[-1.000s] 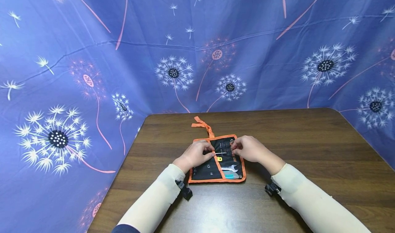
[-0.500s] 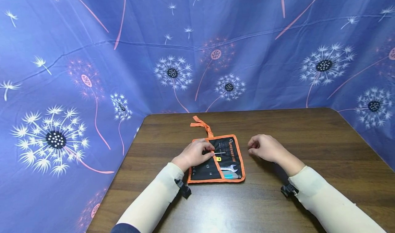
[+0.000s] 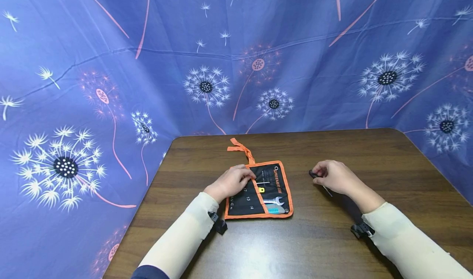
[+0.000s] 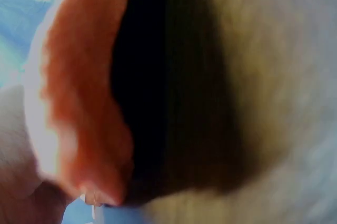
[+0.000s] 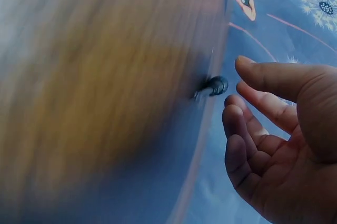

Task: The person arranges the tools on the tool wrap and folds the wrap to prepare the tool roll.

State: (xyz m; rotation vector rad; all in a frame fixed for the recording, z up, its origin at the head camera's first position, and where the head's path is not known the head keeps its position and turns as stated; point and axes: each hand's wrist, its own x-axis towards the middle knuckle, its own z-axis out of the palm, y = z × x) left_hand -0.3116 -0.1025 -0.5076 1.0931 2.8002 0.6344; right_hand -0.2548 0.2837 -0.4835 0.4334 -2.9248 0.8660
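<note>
A black and orange tool pouch [image 3: 233, 207] lies unrolled on the table. My left hand [image 3: 230, 181] pinches the orange edge of its pocket; in the blurred left wrist view orange trim [image 4: 84, 76] fills much of the left side. From the pocket stick out a thin metal shaft [image 3: 263, 183], a yellow piece [image 3: 261, 190], a wrench [image 3: 274, 201] and a teal-handled tool [image 3: 276, 209]. To the right, a screwdriver [image 5: 217, 85] with a black handle and thin shaft lies on the table. My right hand [image 3: 337, 177] is beside it, fingers parted and apart from it in the right wrist view.
Orange ties [image 3: 242, 148] trail from the pouch's far edge. The wooden table [image 3: 303, 246] ends at the back against a blue curtain [image 3: 318, 86] printed with dandelions.
My right hand has moved right from the pouch across the table. The screwdriver has come into view there, and the fingers have parted from it. My left hand has stayed at the pouch.
</note>
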